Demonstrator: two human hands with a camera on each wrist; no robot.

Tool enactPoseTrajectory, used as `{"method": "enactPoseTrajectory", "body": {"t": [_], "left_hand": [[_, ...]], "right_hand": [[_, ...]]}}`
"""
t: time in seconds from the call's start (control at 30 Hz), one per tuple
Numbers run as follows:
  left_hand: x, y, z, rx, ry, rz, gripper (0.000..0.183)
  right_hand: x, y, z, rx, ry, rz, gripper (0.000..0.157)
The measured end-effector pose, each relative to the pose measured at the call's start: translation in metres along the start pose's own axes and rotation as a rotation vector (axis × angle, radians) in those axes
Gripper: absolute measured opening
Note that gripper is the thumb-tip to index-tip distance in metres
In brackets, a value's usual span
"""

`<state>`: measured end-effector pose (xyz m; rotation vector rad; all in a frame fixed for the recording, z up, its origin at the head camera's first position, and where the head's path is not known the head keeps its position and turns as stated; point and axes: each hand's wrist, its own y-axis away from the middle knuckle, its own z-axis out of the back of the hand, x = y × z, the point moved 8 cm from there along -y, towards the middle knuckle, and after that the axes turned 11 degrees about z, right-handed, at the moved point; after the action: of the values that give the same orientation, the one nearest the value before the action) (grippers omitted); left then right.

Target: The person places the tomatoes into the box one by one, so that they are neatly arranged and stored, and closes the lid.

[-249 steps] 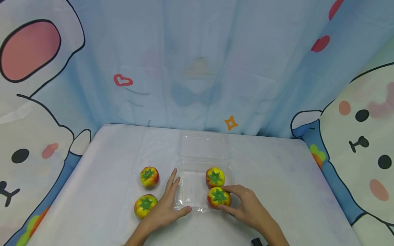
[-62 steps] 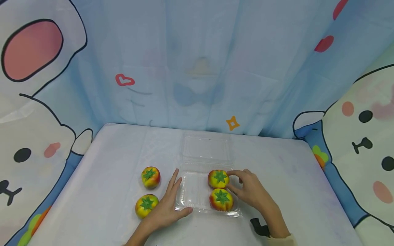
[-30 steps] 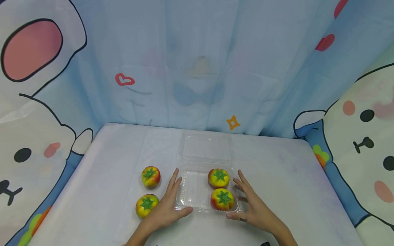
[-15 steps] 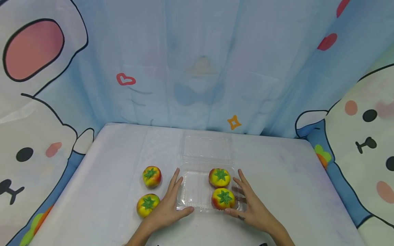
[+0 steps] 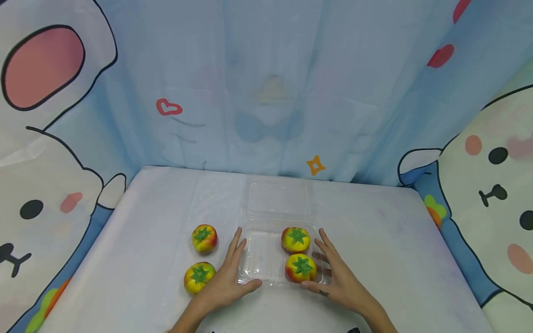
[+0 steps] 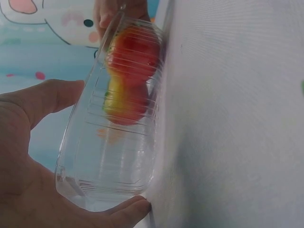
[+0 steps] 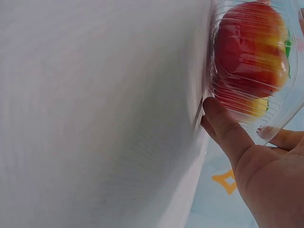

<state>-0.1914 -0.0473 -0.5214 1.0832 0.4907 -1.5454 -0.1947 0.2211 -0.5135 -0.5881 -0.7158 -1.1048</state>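
White-covered desk (image 5: 387, 240); printed blue backdrop (image 5: 200, 60) beyond clear container (image 5: 259, 259). Lid (image 5: 279, 199) folded back at container's far side. Two red-yellow fruits (image 5: 300, 270) in container's right half, one behind other. Two loose fruits (image 5: 204, 243) left of container. Left hand (image 5: 225, 281) at container's left side, right hand (image 5: 345, 282) at right side; fingers of both spread apart, set against container edges.

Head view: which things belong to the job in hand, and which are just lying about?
Likely part of the job:
clear container, lid open
far fruit inside it
near fruit inside it
far loose fruit
near loose fruit

Apparently just around:
white-covered table
cartoon curtain
black object at the bottom edge, too cut off to identify
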Motion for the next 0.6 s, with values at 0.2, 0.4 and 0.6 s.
{"method": "enactPoseTrajectory", "body": {"t": [0.2,0.4,0.6], "left_hand": [[0.0,0.0,0.0,-0.013,-0.012,-0.005,0.109],[-0.006,0.004,0.004,-0.051,-0.062,-0.019,0.104],[-0.026,0.018,0.025,-0.132,-0.094,-0.072,0.09]], "right_hand": [[-0.001,-0.001,0.0,0.001,-0.014,-0.022,0.122],[0.0,0.0,0.001,0.001,-0.022,-0.045,0.122],[0.0,0.0,0.0,0.001,-0.03,-0.051,0.122]]}}
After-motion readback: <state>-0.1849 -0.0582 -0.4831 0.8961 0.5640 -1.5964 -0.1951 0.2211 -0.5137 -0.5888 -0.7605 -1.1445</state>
